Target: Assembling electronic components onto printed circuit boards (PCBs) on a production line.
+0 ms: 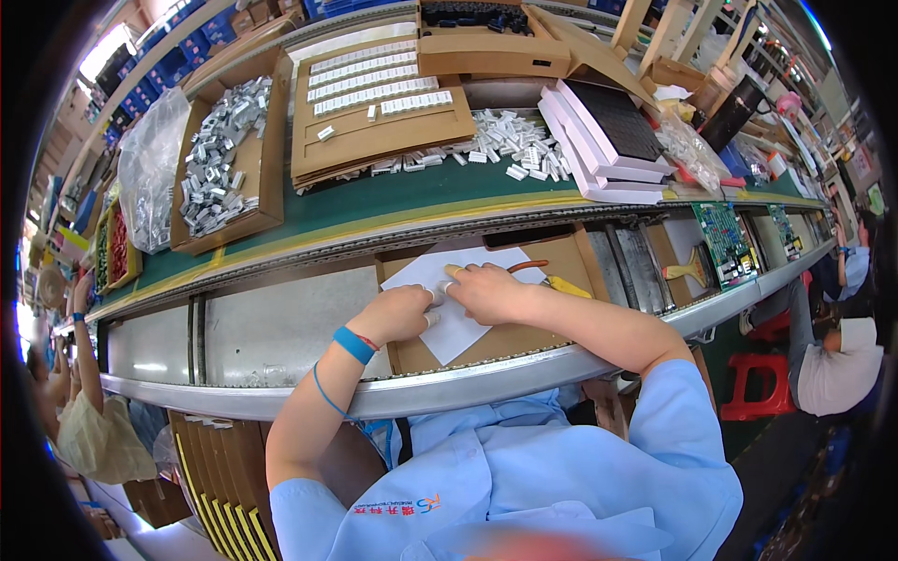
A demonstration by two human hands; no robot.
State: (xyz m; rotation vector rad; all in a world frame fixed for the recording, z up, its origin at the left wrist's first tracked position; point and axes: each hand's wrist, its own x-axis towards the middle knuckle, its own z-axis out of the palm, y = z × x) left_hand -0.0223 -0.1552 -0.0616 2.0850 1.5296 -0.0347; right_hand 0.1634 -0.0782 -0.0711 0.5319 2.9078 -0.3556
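My left hand [398,313] and my right hand [486,293] meet over a white sheet of paper [456,344] on a cardboard tray [572,254]. White and yellowish covers sit on some fingertips. The fingers of both hands are bent and pinched close together, tip to tip. Whatever small thing lies between them is too hidden to name. A blue wristband [354,345] with a cord is around my left wrist. Just beyond my right hand lies a tool with an orange-red handle [528,266], and beside it a yellow handle [568,286].
Metal rails edge the line. Beyond stand a box of grey metal parts [224,150], white plastic parts in rows [374,79], a loose white pile [519,145] and stacked black-and-white trays [608,126]. Rightward are a brush [687,271] and a green circuit board [725,245]. People work at both sides.
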